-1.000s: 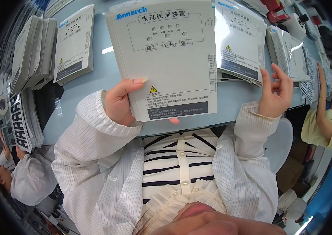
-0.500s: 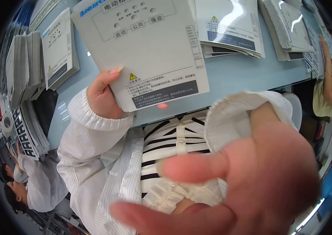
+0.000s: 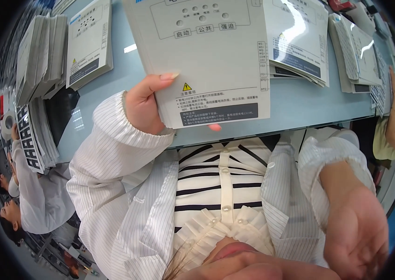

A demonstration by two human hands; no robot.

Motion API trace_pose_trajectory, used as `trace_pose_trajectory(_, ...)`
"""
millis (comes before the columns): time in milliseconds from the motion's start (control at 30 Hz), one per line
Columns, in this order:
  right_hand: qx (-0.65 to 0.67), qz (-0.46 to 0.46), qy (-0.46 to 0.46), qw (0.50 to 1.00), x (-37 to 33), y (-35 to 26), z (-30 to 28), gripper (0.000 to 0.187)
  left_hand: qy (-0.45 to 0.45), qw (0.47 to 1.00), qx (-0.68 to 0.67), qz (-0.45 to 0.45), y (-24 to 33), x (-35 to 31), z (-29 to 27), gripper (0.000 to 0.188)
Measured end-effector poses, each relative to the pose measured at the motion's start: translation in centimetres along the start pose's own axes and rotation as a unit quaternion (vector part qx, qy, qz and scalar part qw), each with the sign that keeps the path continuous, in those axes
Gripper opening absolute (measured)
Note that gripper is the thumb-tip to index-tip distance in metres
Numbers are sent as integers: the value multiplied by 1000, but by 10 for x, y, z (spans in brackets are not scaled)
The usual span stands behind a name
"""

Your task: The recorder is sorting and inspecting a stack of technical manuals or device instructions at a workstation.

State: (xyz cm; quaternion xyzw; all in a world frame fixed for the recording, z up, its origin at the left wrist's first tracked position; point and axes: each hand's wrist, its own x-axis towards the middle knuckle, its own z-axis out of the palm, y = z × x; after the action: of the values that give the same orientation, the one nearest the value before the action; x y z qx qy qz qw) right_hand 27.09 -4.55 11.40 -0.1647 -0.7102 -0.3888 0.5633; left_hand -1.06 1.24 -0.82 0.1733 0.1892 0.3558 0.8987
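Note:
My left hand (image 3: 145, 103) grips the lower left corner of light grey printed panel sheets (image 3: 211, 63), its thumb on the front and a fingertip showing below the bottom edge. Layered edges show along their left side. The sheets are held up over the table's near edge, their printed face toward me; their top is cut off by the picture. Down at the lower right is my right hand (image 3: 355, 228), raised close by my shoulder with the palm showing. Its fingers are bent away or cut off near the rim, and nothing shows in its palm.
Similar printed sheets stand in stacks on the pale blue table (image 3: 127, 77): a left stack (image 3: 90, 51), a leaning stack (image 3: 43, 56), a right stack (image 3: 300, 51) and a far right stack (image 3: 353, 51). A tape roll (image 3: 7, 122) and co-workers are at both sides.
My right hand has drawn back from the middle front to the lower right. The sheets in my left hand have shifted a little right and up in the picture, now more upright.

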Motion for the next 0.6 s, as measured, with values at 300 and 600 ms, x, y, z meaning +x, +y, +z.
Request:
trace_pose_trajectory(300, 54, -22, -46, 997, -33, -32, 27, 15, -4, 1000, -15, 16, -2, 0, 1, 53)
trace_pose_trajectory(600, 136, 8, -263, 955, -15, -19, 15, 20, -43, 999, -7, 17, -2, 5, -2, 51)
